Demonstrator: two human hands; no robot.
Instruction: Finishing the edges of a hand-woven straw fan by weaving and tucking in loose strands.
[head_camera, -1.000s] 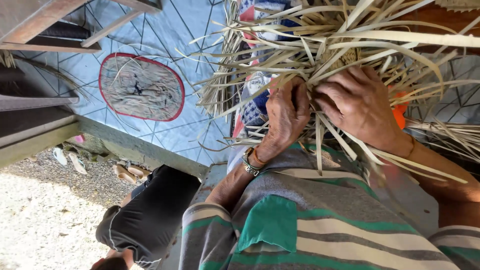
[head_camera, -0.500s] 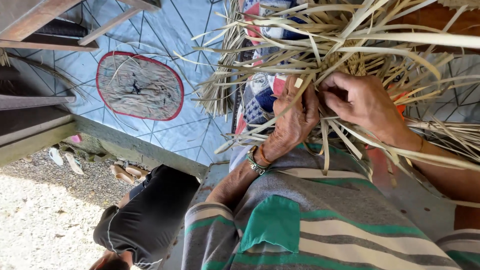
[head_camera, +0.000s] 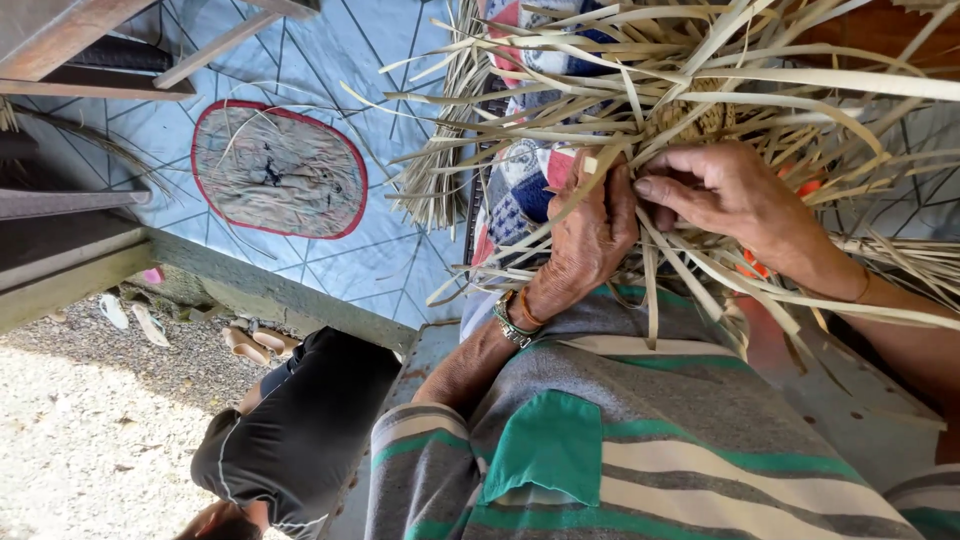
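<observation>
Dry leaf strips (head_camera: 700, 90) between both hands (head_camera: 640, 215), gripped.

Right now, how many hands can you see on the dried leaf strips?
2. The left hand grips strips at the middle of the bundle of dried leaf strips; the right hand pinches strips just beside it. Both are the weaver's own; fingertips are partly hidden among the strips.

The dried leaf strips (head_camera: 700, 75) between my fingers were pale, matt and fibrous. My shirt (head_camera: 640, 440) was soft striped cloth, my watch band (head_camera: 505, 325) dull metal. The floor (head_camera: 340, 60) looked smooth and faintly glossy, the oval mat (head_camera: 278, 170) coarse woven cloth.
</observation>
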